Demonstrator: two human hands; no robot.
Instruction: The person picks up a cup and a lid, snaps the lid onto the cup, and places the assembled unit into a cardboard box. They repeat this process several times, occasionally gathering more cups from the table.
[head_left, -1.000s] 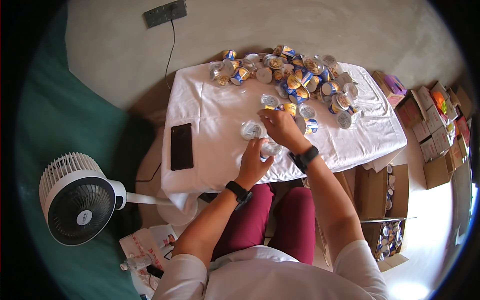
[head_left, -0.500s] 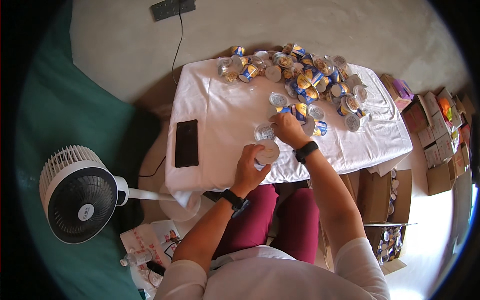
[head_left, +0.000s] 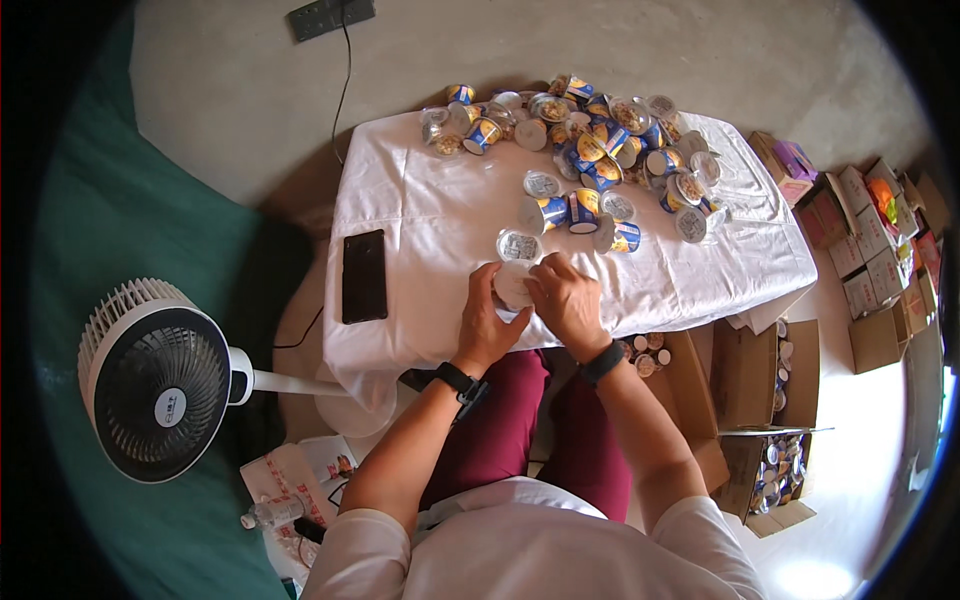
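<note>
My left hand [head_left: 486, 325] is closed round a small paper cup [head_left: 512, 290], its pale round end facing up. Against the right side of that end, the fingers of my right hand [head_left: 567, 303] are pinched together at the rim; anything small between them is hidden. Just beyond the held cup is a round clear plastic lid [head_left: 519, 246] with a printed silvery middle; whether it touches the cup I cannot tell. Farther off lie a few blue-and-yellow paper cups [head_left: 584, 211], some with clear lids. Behind them is a heap of similar cups [head_left: 605, 140] with brown crunchy pieces inside.
The white cloth-covered table [head_left: 440, 200] holds a black phone [head_left: 364, 277] at the left. Left of it stands a white fan [head_left: 160, 390]. Open cardboard boxes [head_left: 765, 385] with cups are below right. Stacked cartons [head_left: 870, 255] stand farther right. A wall socket [head_left: 330, 17] has a hanging cord.
My right hand has come back from the blue-and-yellow cups to the rim of the cup in my left hand. The left hand still holds that cup. The view has shifted slightly.
</note>
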